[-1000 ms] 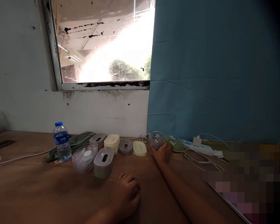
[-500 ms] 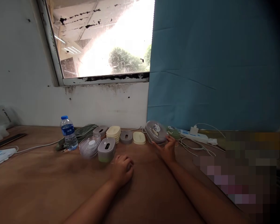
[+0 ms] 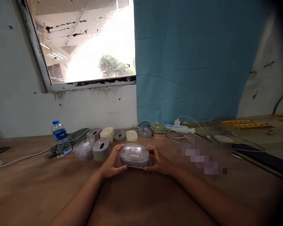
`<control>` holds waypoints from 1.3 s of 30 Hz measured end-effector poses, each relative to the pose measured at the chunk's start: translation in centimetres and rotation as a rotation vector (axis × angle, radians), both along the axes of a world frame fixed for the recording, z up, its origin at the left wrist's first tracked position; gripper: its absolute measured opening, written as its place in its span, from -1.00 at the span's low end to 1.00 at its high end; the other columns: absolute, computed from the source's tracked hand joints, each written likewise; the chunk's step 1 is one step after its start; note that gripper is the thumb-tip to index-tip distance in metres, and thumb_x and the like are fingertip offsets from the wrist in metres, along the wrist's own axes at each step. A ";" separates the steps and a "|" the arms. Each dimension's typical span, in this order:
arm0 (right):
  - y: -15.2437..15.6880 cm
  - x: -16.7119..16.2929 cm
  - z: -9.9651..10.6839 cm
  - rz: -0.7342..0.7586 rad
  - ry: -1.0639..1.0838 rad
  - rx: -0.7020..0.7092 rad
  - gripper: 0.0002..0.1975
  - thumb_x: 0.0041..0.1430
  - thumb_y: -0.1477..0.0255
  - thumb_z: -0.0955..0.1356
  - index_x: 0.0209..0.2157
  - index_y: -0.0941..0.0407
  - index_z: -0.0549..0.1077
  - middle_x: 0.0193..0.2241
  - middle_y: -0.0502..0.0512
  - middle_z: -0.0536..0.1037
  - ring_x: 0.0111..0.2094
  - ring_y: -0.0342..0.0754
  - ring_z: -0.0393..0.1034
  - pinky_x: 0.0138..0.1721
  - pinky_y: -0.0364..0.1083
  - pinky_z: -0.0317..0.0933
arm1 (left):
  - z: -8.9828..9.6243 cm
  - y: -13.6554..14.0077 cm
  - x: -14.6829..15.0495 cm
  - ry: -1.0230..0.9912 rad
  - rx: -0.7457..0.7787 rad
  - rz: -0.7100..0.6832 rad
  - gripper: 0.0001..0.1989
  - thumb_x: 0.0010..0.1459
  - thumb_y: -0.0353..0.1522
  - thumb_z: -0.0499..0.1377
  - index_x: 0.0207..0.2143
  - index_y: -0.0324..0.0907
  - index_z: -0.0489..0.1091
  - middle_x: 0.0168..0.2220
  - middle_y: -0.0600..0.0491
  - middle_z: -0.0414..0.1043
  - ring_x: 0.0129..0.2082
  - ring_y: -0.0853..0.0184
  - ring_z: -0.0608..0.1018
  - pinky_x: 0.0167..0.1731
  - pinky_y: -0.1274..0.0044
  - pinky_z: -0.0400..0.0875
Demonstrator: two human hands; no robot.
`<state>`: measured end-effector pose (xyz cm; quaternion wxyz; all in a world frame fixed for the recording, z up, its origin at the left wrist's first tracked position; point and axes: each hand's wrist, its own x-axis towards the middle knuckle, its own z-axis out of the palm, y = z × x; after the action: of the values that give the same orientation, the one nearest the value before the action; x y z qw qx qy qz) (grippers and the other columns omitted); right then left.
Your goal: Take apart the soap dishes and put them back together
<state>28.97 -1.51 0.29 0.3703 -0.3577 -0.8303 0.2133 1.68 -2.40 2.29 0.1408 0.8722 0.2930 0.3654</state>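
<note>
A grey oval box with a clear lid (image 3: 135, 156) is in front of me, with a round printed label and a pale bar on its top. My left hand (image 3: 112, 162) grips its left end, thumb along the front edge and fingers at the back. At the right end my right hand (image 3: 159, 161) holds it the same way. Whether the box rests on the table or hangs just above it, I cannot tell. Left of my left hand stand a grey-topped container with a slot (image 3: 102, 149) and stacked clear lids (image 3: 85, 147).
Behind are stacked cream lids (image 3: 107, 134), a single cream lid (image 3: 132, 135), a grey slotted piece (image 3: 120, 136), a smaller grey box (image 3: 145, 133) and a green box (image 3: 158, 127). A water bottle (image 3: 62, 139) stands left; a power strip (image 3: 179, 128) and cables lie right.
The grey oval box has come from the back right to the middle in front of me. My left hand has moved to its left end and now holds it too. The view has turned right.
</note>
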 end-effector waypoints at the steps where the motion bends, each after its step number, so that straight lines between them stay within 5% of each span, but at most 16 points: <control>1: -0.3 0.0 0.3 -0.001 -0.024 -0.035 -0.26 -0.22 0.19 0.43 -0.06 0.10 0.00 0.01 0.26 0.11 0.08 0.08 0.07 0.07 0.11 0.03 | -0.2 0.0 0.1 0.011 -0.028 -0.012 -0.29 -0.03 -0.30 0.16 0.13 -0.19 -0.10 0.14 -0.12 -0.05 0.15 0.19 0.05 0.12 0.33 -0.03; 16: -1.4 0.5 0.9 0.064 -0.181 -0.173 -0.25 -0.36 0.20 0.47 -0.12 0.10 0.11 -0.04 0.17 0.23 -0.02 0.03 0.20 -0.02 0.03 0.15 | -0.1 0.0 0.3 0.108 -0.145 -0.032 -0.32 -0.28 -0.28 0.33 -0.04 -0.14 0.22 0.03 -0.07 0.15 0.04 0.17 0.24 0.04 0.33 0.13; 39: -1.9 0.4 1.9 0.068 -0.291 -0.198 -0.20 -0.30 0.19 0.45 0.00 0.04 0.08 -0.03 0.10 0.23 -0.06 0.07 0.21 -0.08 -0.05 0.16 | 0.5 0.0 0.3 0.115 -0.149 -0.003 -0.42 -0.21 -0.20 0.28 -0.09 -0.15 0.29 -0.11 -0.02 0.27 -0.09 0.23 0.35 -0.04 0.41 0.22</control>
<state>29.36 -3.39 2.24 0.2015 -0.3910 -0.8618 0.2524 1.95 -2.35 2.83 0.1890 0.8793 0.3257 0.2918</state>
